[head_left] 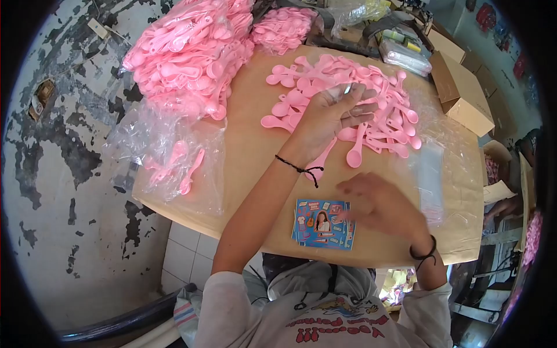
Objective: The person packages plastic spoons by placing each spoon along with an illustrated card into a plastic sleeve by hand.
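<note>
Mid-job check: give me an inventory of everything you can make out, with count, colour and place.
Loose spoons: too many to count, pink, piled mid-table
Large bag of spoons: 1, pink through clear plastic, far left
Smaller spoon bundle: 1, pink, back
Plastic bag: 1, clear, left edge, with a few pink spoons
Printed card: 1 visible, mostly blue, near edge
Plastic sleeves: one stack, clear, right
Cardboard boxes: several, brown, far right
Table: 1, brown top, centre
Wall: 1, whitish, peeling, left
Bracelets: 2, black, one per wrist
Shirt: 1, light grey, bottom
Left hand: 1, bare, over the pile
Right hand: 1, bare, blurred, by the card
</note>
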The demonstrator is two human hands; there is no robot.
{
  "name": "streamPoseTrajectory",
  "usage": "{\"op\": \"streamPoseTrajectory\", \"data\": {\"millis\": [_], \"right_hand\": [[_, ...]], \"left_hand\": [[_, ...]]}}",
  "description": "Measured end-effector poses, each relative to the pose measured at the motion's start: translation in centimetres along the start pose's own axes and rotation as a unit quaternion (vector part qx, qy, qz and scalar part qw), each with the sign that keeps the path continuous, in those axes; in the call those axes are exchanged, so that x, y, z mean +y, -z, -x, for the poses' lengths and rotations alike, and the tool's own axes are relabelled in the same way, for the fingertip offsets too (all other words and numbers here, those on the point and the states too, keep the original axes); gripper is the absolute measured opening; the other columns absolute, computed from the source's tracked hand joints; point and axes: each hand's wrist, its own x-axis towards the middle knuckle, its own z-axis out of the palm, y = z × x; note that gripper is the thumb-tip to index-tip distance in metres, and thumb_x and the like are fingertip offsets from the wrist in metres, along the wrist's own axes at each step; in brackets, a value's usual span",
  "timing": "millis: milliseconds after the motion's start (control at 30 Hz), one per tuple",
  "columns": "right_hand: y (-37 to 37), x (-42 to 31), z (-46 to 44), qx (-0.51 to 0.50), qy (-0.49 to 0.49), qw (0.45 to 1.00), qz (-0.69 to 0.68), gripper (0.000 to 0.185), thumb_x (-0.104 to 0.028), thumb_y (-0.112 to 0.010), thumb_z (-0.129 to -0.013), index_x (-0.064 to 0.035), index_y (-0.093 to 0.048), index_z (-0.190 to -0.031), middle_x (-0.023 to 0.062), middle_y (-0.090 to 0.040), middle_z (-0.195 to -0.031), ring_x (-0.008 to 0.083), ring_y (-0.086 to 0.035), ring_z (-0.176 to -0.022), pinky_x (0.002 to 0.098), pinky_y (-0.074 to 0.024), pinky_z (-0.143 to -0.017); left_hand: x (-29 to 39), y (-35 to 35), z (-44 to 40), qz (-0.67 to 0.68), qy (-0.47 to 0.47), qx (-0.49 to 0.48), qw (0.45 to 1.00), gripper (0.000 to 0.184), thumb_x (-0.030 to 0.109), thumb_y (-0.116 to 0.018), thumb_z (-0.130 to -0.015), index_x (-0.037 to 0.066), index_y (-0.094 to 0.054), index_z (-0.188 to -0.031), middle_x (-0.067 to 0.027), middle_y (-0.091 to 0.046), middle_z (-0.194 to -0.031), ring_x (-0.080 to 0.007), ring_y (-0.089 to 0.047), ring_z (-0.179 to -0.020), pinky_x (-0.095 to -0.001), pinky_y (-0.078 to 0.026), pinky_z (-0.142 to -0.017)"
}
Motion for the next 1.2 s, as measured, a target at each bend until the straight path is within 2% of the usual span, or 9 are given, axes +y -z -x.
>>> {"op": "streamPoseTrajectory", "data": {"millis": [33, 133, 233, 333, 533, 667, 933, 1033, 1200], "right_hand": [[-1.0, -0.2, -0.2, -0.02, 0.057, 0.997, 0.037, 0.036, -0.026, -0.074, -0.08, -0.003, -0.065, -0.106, 0.0115, -0.067, -0.093, 0.0287, -0.063, -0.082, 0.037, -0.0494, -0.072], [-1.6, 0.4, -1.1, -0.118, -0.091, 0.987, -0.06, 0.034, -0.029, -0.075, -0.08, -0.0025, -0.067, -0.1, 0.0121, -0.066, -0.096, 0.0302, -0.062, -0.085, 0.0379, -0.0496, -0.075], [-0.9, 0.8, -1.7, -0.123, -0.14, 0.98, -0.067, 0.029, -0.029, -0.072, -0.082, -0.003, -0.069, -0.097, 0.0134, -0.066, -0.094, 0.0302, -0.062, -0.081, 0.0388, -0.0499, -0.074], [-1.6, 2.3, -1.3, 0.018, 0.12, 0.993, -0.014, 0.023, -0.024, -0.068, -0.087, -0.0029, -0.07, -0.095, 0.0142, -0.067, -0.084, 0.0303, -0.062, -0.074, 0.0378, -0.0495, -0.069], [6.3, 3.7, -2.1, 0.066, -0.183, 0.973, -0.122, 0.018, -0.017, -0.063, -0.092, -0.0038, -0.069, -0.102, 0.001, -0.064, -0.071, 0.0092, -0.055, -0.059, 0.0256, -0.0472, -0.058], [8.2, 3.5, -3.7, 0.207, -0.08, 0.954, -0.199, 0.018, -0.017, -0.063, -0.093, -0.0033, -0.068, -0.103, -0.0008, -0.06, -0.067, 0.0035, -0.049, -0.056, 0.0246, -0.0407, -0.05], [7.9, 2.5, -6.8, 0.1, -0.038, 0.99, -0.095, 0.019, -0.016, -0.064, -0.088, -0.0016, -0.069, -0.098, 0.0043, -0.053, -0.058, 0.0095, -0.043, -0.051, 0.0293, -0.0364, -0.048], [8.6, 3.1, -7.2, 0.042, -0.059, 0.991, -0.111, 0.021, -0.018, -0.065, -0.087, -0.0009, -0.069, -0.099, 0.0041, -0.055, -0.059, 0.0091, -0.045, -0.052, 0.0293, -0.0383, -0.05], [9.3, 2.6, -7.1, 0.023, -0.078, 0.991, -0.109, 0.021, -0.018, -0.065, -0.087, -0.0003, -0.07, -0.098, 0.006, -0.058, -0.063, 0.0094, -0.048, -0.056, 0.0286, -0.0405, -0.053]], "left_hand": [[-0.1, 0.1, 0.1, 0.012, -0.005, 0.007, 1.0, 0.049, 0.025, -0.058, -0.096, -0.004, -0.043, -0.132, -0.0201, -0.057, -0.126, -0.0285, -0.061, -0.112, -0.0384, -0.052, -0.096], [0.0, 0.1, 0.1, 0.036, -0.016, 0.02, 0.999, 0.047, 0.025, -0.057, -0.096, -0.005, -0.044, -0.131, -0.0197, -0.056, -0.126, -0.0282, -0.06, -0.113, -0.0382, -0.051, -0.097], [-0.1, 0.1, 0.2, 0.027, -0.015, 0.036, 0.999, 0.044, 0.024, -0.058, -0.096, -0.005, -0.047, -0.128, -0.0183, -0.057, -0.124, -0.0265, -0.061, -0.111, -0.0374, -0.05, -0.098], [-0.2, -0.2, 0.1, 0.013, -0.033, 0.063, 0.997, 0.04, 0.024, -0.059, -0.096, -0.004, -0.05, -0.123, -0.0155, -0.059, -0.12, -0.0244, -0.061, -0.109, -0.0362, -0.05, -0.098], [1.0, -0.5, 0.3, 0.024, -0.074, 0.135, 0.988, 0.037, 0.024, -0.059, -0.096, -0.004, -0.052, -0.12, -0.0127, -0.059, -0.116, -0.0218, -0.06, -0.108, -0.0345, -0.05, -0.099], [0.8, -0.7, 0.2, 0.017, -0.091, 0.174, 0.98, 0.044, 0.025, -0.057, -0.097, -0.005, -0.048, -0.128, -0.0133, -0.056, -0.122, -0.0212, -0.059, -0.11, -0.0341, -0.05, -0.099], [1.4, -0.9, 0.5, 0.021, -0.15, 0.167, 0.974, 0.037, 0.017, -0.052, -0.099, -0.006, -0.05, -0.127, -0.0157, -0.058, -0.124, -0.0176, -0.062, -0.105, -0.0306, -0.053, -0.09], [1.5, 0.0, 0.5, -0.083, -0.11, 0.156, 0.978, 0.034, 0.014, -0.052, -0.099, -0.007, -0.052, -0.125, -0.0165, -0.061, -0.12, -0.0187, -0.063, -0.104, -0.0324, -0.054, -0.089], [1.9, -0.9, 0.8, -0.06, -0.129, 0.171, 0.975, 0.032, 0.02, -0.057, -0.097, -0.004, -0.06, -0.118, -0.0062, -0.067, -0.1, -0.009, -0.065, -0.085, -0.021, -0.052, -0.068]]}}
